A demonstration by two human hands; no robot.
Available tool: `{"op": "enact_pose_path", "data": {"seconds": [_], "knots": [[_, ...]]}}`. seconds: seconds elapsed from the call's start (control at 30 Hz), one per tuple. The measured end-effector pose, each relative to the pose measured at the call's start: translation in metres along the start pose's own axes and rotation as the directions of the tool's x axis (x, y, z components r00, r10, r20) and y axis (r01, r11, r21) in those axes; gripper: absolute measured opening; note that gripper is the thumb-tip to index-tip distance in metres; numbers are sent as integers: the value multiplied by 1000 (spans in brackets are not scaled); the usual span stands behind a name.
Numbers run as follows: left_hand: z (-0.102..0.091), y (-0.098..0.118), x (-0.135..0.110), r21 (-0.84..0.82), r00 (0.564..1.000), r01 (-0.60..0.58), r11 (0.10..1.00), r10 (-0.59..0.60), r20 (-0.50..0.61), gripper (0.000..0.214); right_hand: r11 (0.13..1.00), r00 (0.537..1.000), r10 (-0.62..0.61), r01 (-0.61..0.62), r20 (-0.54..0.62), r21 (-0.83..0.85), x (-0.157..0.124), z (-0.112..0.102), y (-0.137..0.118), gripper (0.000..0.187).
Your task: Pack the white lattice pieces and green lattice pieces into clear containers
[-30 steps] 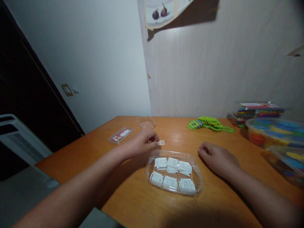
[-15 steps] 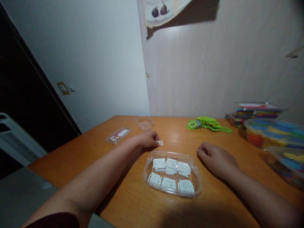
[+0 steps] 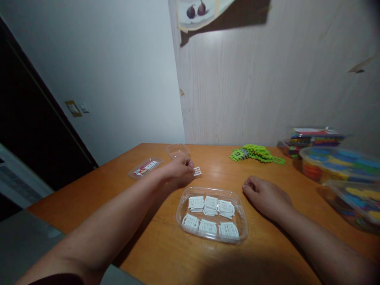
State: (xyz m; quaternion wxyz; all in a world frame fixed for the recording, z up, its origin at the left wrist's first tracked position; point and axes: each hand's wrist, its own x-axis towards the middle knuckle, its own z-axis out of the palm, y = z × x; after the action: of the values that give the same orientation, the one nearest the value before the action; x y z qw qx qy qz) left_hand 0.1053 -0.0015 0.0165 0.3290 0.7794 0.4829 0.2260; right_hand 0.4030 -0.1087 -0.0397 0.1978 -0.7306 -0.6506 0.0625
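My left hand (image 3: 183,168) pinches a small white lattice piece (image 3: 197,171), tilted up just off the table, behind the clear plastic tray. That tray (image 3: 181,221) stands in front of me, holding several stacks of white lattice pieces (image 3: 208,227) in two rows. Their shapes look like small window frames, some with a rounded end. To the right of the tray my right hand (image 3: 264,196) rests on the table with its fingers curled in. Whether anything is inside those fingers is hidden.
A clear container (image 3: 178,150) and a labelled clear lid (image 3: 145,168) lie at the back left of the wooden table (image 3: 166,253). Green interlocking pieces (image 3: 257,153) are heaped at the back. Tubs of colourful parts (image 3: 338,162) line the right side.
My left hand has lifted the white lattice piece from lying flat on the table to a tilted hold. The right hand stays resting; the view has shifted slightly.
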Motion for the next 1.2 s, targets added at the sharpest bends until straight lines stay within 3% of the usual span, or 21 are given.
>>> {"op": "enact_pose_path", "data": {"seconds": [0.13,0.27,0.43,0.53,0.63,0.7,0.8,1.0,1.2], "knots": [[-11,27,-19,15,985,-161,987,162,-54,11,1000,1000,20,-20,20,-20,-2,-3,-3,28],[-2,61,-44,3,968,-252,968,252,-16,10,1000,1000,14,-14,19,-27,-1,-2,-2,28],[17,87,-60,-40,975,-214,976,216,47,6,993,998,10,-2,-66,119,-1,-2,-3,25],[28,90,-61,-142,981,-169,975,180,67,7,955,972,-47,110,-229,274,-10,-11,-16,26],[38,94,-63,-225,987,-129,966,147,64,9,894,901,-226,343,-371,288,-25,-20,-32,36],[44,97,-66,-279,989,-112,954,135,64,12,840,846,-372,482,-383,250,-34,-23,-38,41],[50,97,-71,-334,994,-70,940,94,59,18,751,780,-549,618,-302,233,-41,-21,-41,39],[53,88,-81,-383,999,2,924,16,43,25,691,738,-647,674,-190,261,-47,-21,-48,37],[49,88,-92,-454,1000,7,891,6,26,26,703,724,-652,688,-223,180,-51,-26,-49,31]]}}
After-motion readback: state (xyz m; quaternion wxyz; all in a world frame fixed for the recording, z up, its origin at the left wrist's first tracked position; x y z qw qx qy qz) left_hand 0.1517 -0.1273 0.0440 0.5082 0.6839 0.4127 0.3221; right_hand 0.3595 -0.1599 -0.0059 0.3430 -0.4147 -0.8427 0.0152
